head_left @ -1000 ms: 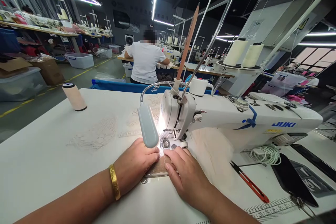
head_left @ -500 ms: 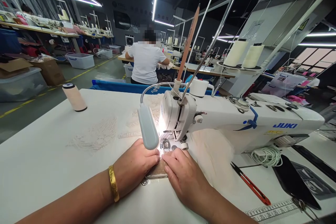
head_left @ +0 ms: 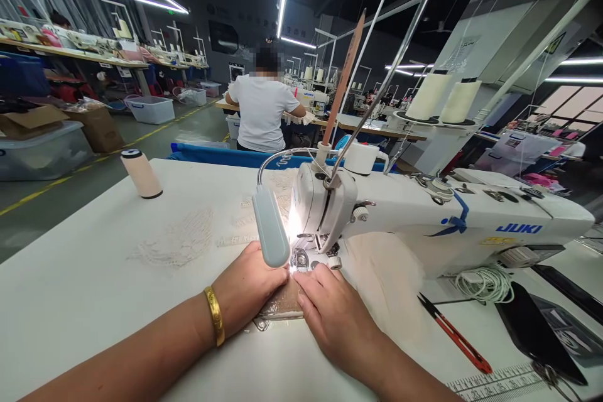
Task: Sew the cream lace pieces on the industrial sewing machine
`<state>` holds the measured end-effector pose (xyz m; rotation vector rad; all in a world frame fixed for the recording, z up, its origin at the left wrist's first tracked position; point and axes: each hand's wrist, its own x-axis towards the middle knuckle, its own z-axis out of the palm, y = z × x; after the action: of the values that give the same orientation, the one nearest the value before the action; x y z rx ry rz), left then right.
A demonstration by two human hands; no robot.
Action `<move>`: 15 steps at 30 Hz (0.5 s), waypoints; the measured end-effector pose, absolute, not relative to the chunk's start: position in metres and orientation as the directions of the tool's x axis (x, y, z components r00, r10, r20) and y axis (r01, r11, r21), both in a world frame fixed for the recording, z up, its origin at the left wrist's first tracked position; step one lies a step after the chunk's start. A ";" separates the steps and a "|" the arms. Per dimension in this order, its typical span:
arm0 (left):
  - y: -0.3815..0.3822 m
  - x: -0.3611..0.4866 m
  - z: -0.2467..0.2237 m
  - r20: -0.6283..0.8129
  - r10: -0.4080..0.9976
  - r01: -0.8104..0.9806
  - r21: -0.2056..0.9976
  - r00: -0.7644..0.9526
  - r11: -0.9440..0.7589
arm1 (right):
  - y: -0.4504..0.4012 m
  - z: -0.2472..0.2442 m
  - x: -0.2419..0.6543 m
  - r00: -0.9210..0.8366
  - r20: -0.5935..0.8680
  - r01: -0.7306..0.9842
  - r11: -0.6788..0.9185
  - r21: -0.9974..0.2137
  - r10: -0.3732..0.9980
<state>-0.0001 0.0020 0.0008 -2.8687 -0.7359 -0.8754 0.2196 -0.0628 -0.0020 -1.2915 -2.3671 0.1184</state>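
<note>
Both hands are at the needle area of a white sewing machine point(head_left: 391, 201). My left hand point(head_left: 252, 282), below a gold bracelet, has its fingers pressed together beside the presser foot point(head_left: 300, 259); what lies under its fingertips is too small to make out. Opposite it, my right hand point(head_left: 334, 308) rests with bent fingers near the foot, its fingertips on a brownish, shiny piece point(head_left: 285, 301) at the needle plate. Sheer beige fabric point(head_left: 384, 282) lies to the right, under the machine arm. A grey lamp head point(head_left: 272, 226) hangs over the left fingers.
A peach thread cone point(head_left: 141, 174) stands at the table's back left, with lace pieces point(head_left: 179, 239) on the tabletop. Red thread snips point(head_left: 456, 333), a ruler point(head_left: 499, 382) and a black phone-like object point(head_left: 537, 333) lie right. A person in white point(head_left: 261, 112) sits ahead.
The whole view has shifted slightly, so things appear a little further right. Both hands stay near the presser foot with almost the same pose; slightly more of the brownish piece shows between them.
</note>
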 end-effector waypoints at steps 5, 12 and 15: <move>0.007 -0.002 0.009 0.485 0.466 0.492 0.083 0.740 -0.867 | -0.062 -0.004 0.222 -0.458 0.381 0.754 0.578 -0.311 0.803; 0.012 -0.001 0.006 0.492 0.500 0.513 0.121 0.713 -0.850 | -0.056 0.002 0.231 -0.310 0.449 0.740 0.509 -0.439 0.838; 0.013 -0.002 0.004 0.485 0.505 0.512 0.131 0.714 -0.849 | -0.058 0.004 0.231 -0.311 0.448 0.726 0.514 -0.457 0.838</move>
<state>-0.0016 0.0130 0.0040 -2.8961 -0.8599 -0.8128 0.2312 -0.0577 0.0036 -1.2705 -2.1064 0.2222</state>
